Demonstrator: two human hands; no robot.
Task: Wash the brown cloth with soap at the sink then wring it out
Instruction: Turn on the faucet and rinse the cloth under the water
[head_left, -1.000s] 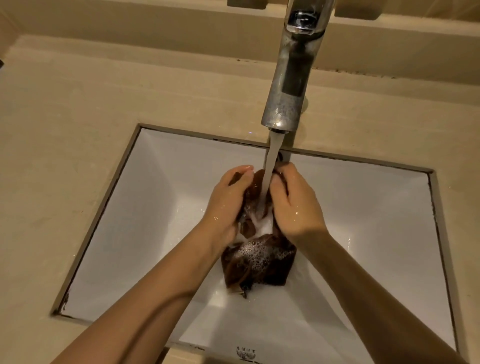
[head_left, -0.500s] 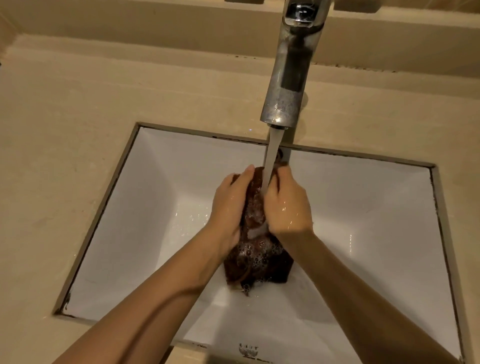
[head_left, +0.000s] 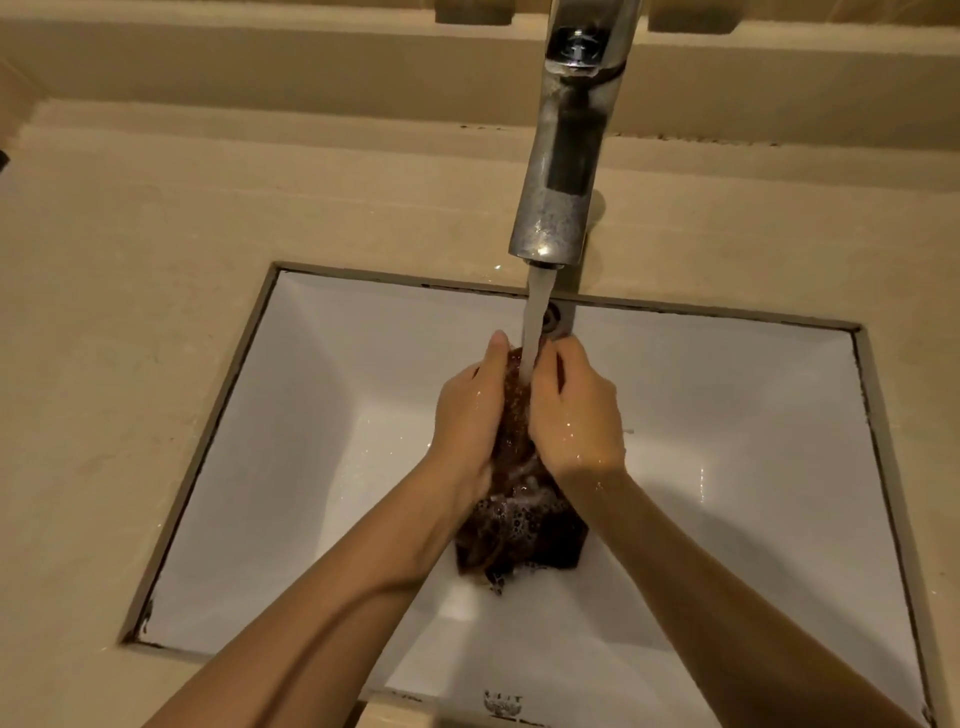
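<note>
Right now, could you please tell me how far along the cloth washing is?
Soaping looks done: suds cover the brown cloth. In hand: the left hand and right hand hold it bunched under the water stream from the faucet. Left: rinsing out the suds, then wringing.

Dim, warm yellow light, soft grainy focus, glare on the faucet (head_left: 563, 171), wide-angle bending at frame edges.

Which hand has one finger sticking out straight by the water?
The left hand. One fingertip points straight out beside the water, while the right hand curls its fingers over the brown cloth.
</note>
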